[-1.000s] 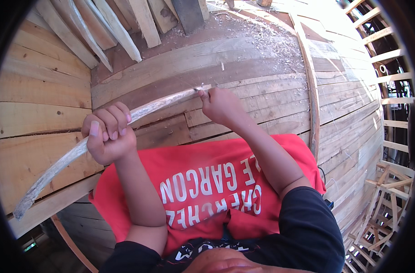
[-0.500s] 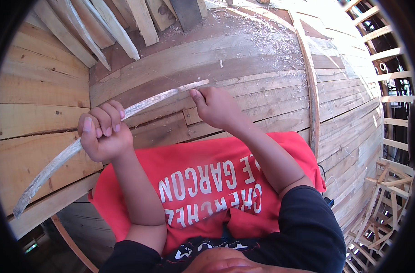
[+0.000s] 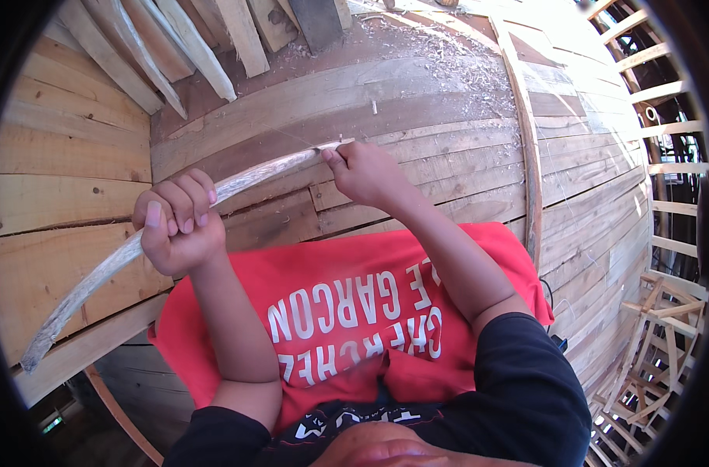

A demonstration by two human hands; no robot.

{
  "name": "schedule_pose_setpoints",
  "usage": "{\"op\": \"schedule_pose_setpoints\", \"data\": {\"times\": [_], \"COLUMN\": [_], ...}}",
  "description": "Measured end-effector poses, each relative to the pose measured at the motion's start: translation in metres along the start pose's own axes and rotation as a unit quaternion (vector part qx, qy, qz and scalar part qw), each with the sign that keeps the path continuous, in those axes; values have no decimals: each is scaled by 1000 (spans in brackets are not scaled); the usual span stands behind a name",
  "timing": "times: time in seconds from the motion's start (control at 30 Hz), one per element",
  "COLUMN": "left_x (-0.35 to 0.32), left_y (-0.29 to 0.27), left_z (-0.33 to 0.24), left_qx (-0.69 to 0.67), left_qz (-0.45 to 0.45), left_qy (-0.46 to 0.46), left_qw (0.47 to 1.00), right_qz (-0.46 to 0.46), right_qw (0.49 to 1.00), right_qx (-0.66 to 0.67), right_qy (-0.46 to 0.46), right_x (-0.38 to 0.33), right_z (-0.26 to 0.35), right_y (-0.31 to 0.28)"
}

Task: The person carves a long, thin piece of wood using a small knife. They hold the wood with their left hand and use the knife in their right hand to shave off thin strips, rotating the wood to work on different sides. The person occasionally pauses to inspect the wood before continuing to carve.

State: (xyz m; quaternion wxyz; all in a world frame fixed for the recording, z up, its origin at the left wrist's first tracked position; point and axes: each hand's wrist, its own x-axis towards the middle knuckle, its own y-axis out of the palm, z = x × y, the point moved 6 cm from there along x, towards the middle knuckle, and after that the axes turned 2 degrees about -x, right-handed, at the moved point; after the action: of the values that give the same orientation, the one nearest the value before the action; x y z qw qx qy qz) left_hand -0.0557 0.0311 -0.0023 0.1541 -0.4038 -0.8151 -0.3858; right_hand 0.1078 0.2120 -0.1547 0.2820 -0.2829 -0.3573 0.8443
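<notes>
A long, curved, pale stick (image 3: 265, 170) slants from the lower left up to the middle of the head view. My left hand (image 3: 180, 222) is wrapped round it, fingers closed, a little left of centre. At the stick's upper right end is my right hand (image 3: 364, 175), closed with the thumb laid along the grip. From that fist a thin knife blade (image 3: 298, 140) points up and left, touching or crossing the stick near its end. Its handle is hidden inside the fist. A small pale chip stands up by the stick's tip.
A red cloth (image 3: 354, 303) with white lettering covers my lap. Boards and curved sticks (image 3: 191, 47) lean at the upper left against a plank wall (image 3: 66, 187). Wood shavings (image 3: 456, 66) litter the plank floor (image 3: 417, 140). A wooden slatted frame (image 3: 658, 342) stands at the right.
The knife and my right hand have shifted slightly along the stick's upper end. A small chip now shows at the tip. My left hand keeps its grip in nearly the same place.
</notes>
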Motion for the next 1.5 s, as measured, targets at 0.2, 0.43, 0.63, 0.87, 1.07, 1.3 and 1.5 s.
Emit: {"op": "schedule_pose_setpoints", "data": {"times": [0.2,0.43,0.63,0.87,1.07,1.3,1.5], "left_x": [2,0,3,-1,-3,2,8], "left_y": [0,-6,-1,-15,-10,-2,31], "left_z": [0,-1,2,1,0,4,14], "left_qx": [-1,-3,-15,14,78,88,91], "left_qz": [23,17,61,-109,-195,-88,131], "left_qy": [6,6,-15,10,17,-17,-15], "left_qw": [1000,1000,998,994,978,992,987], "right_qz": [45,76,48,-7,-26,-40,-14], "right_qw": [998,993,993,994,996,997,997], "right_qx": [-47,-32,-24,91,81,62,78], "right_qy": [20,79,110,59,1,-1,-5], "right_x": [-3,5,20,9,-2,1,5], "right_z": [8,-17,-65,-11,1,-3,6], "right_y": [-9,-5,20,8,7,3,-4]}}
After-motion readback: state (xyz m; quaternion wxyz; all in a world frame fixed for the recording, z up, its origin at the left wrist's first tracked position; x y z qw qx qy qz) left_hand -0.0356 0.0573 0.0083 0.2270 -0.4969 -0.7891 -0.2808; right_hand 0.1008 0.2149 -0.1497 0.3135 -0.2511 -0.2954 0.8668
